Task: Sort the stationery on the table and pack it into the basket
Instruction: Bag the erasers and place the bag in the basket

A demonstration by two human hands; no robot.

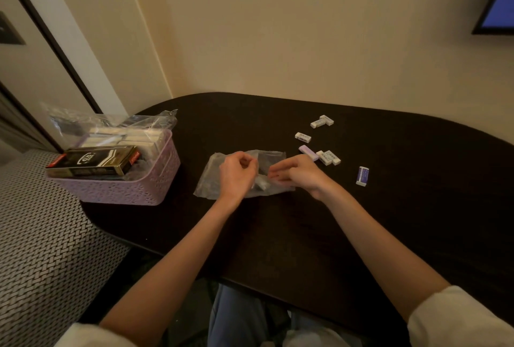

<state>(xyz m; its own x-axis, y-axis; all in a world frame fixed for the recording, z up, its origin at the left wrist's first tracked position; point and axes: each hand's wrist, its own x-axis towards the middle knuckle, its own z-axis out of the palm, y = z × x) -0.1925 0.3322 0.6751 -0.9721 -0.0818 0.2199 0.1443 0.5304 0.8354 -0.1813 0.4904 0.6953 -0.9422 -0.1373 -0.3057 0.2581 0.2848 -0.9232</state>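
Forearms: both reach from the near table edge to the middle of the dark table (278, 235), white sleeves pushed back.
Left hand (237, 172): curled over the clear plastic bag (214, 176), fingers bent inward as if pinching the film at its mouth; the exact pinch point is hidden by the knuckles.
Right hand (299, 172): fingers pressed together and pointing left at the bag's opening; whether they hold an eraser or only film, I cannot tell.
Bag: lies flat mid-table under both hands, with a small pale eraser (262, 183) showing through it.
Bag handling: thin, limp and slippery by the look of it; probably best held by the rim with one hand while the other feeds.
Loose erasers (328, 157): scattered on the table beyond and to the right of the right hand; a pair (322, 121) farther back, a single one (303, 137), a blue-sleeved one (362, 176) apart at the right.
Eraser handling: small, light, firm blocks; likely easiest taken by the long sides with fingertips.
Basket (133, 188): lilac, perforated, at the table's left edge, already holding boxes and bagged items.
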